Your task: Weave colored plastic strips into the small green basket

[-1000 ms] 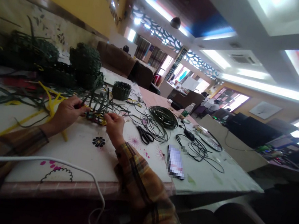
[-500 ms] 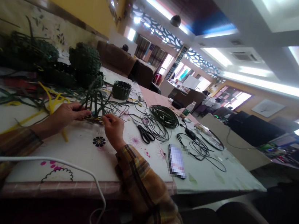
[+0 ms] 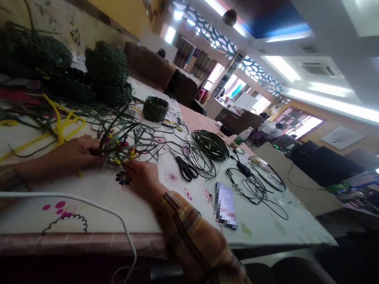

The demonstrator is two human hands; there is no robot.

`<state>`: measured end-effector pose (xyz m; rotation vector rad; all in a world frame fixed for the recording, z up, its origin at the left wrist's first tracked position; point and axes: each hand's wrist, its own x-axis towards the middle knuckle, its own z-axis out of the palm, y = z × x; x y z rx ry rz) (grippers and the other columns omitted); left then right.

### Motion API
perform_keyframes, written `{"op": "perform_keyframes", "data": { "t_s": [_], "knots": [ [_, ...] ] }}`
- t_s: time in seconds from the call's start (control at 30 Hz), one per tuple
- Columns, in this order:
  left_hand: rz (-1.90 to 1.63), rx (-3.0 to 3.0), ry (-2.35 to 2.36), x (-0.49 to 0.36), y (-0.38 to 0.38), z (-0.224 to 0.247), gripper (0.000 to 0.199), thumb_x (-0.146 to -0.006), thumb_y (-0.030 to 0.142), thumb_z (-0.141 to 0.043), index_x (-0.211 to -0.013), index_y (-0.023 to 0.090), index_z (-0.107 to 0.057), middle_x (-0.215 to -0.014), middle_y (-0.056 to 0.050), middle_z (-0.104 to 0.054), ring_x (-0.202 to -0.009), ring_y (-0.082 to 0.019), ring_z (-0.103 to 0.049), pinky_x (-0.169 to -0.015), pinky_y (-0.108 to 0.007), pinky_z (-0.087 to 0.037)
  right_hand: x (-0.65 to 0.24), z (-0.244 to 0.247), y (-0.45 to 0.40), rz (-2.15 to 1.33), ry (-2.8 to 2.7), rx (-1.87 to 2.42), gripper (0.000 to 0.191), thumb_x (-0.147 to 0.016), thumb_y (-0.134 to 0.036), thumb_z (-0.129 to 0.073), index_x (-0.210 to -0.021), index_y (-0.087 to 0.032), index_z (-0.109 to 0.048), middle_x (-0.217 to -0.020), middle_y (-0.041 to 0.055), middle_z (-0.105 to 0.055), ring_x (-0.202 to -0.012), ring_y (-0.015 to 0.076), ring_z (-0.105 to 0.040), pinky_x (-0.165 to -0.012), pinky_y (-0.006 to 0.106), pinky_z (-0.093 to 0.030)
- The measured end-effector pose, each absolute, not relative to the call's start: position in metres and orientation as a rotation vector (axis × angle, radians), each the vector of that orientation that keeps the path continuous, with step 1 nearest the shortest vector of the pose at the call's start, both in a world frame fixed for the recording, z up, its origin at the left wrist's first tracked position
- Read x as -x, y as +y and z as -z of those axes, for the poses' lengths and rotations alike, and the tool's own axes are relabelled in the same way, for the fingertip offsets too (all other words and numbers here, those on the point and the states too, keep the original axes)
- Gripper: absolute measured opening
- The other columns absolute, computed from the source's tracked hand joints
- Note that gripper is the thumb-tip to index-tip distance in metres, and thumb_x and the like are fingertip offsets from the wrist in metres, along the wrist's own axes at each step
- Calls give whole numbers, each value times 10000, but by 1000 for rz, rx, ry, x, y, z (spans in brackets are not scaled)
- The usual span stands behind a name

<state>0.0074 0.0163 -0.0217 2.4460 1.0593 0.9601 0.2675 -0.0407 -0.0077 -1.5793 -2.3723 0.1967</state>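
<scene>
Between my two hands is a partly woven basket piece [image 3: 121, 144] of dark green strips, with yellow and red bits showing in it. Its loose strip ends stick up and outward. My left hand [image 3: 81, 153] is closed on the left side of the piece, its fingertips partly hidden by the strips. On the near right edge, my right hand [image 3: 145, 175] pinches the piece; some blur covers its fingers. Yellow strips [image 3: 60, 127] lie just beyond my left hand. A black flower print [image 3: 123, 178] shows on the tablecloth below the piece.
Black scissors [image 3: 186, 169] and a coil of green strip [image 3: 210, 145] lie to the right. Finished woven baskets [image 3: 107, 66] are piled at the back left, and a small round basket [image 3: 155, 108] stands behind. A white cable [image 3: 97, 204] crosses in front of me.
The woven piece has tipped so that its yellow and red parts show more, and its strips now lean over. Both hands have shifted slightly downward, still holding it.
</scene>
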Motion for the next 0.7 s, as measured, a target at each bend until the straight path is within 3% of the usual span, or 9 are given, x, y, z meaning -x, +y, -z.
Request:
{"op": "perform_keyframes", "data": {
  "t_s": [0.1, 0.2, 0.3, 0.47, 0.7],
  "knots": [
    [-856, -2552, 1035, 2, 16, 29, 284, -934, 479, -602, -897, 284, -805, -969, -19, -786, -959, -247, -635, -948, -375, -484, -273, 11, -42, -121, -2564, 1552, 328, -1116, -415, -475, -1184, -286, -769, -1005, 28, -832, -897, 167, -735, -707, 265, -355],
    [-784, -2607, 1006, 7, 16, 30, 340, -976, 507, -603, -871, 233, -775, -932, -20, -767, -914, -217, -643, -1070, -388, -436, -277, 9, -43, -106, -2676, 1509, 317, -1111, -380, -447, -1200, -268, -730, -1003, 40, -826, -871, 173, -727, -671, 297, -317],
    [-832, -2633, 1003, 8, 17, 34, 384, -1017, 547, -585, -879, 228, -748, -874, -12, -733, -891, -213, -620, -999, -354, -461, -281, 6, -46, -131, -2747, 1436, 295, -1085, -429, -504, -1250, -255, -676, -1052, 48, -826, -886, 186, -735, -640, 325, -291],
    [-957, -2805, 858, 12, 21, 44, 332, -1084, 469, -533, -1102, 282, -806, -990, -23, -767, -972, -224, -612, -890, -328, -463, -284, 3, -47, -146, -2815, 1377, 345, -1059, -528, -569, -1225, -235, -643, -1055, 55, -822, -854, 194, -727, -610, 351, -270],
    [-857, -2818, 891, 7, 20, 36, 357, -1036, 503, -547, -1030, 284, -829, -1002, -25, -779, -910, -223, -651, -863, -349, -471, -283, 1, -46, -178, -2883, 1374, 284, -1074, -423, -517, -1232, -214, -626, -1001, 63, -819, -824, 197, -721, -598, 343, -247]
  ]
}}
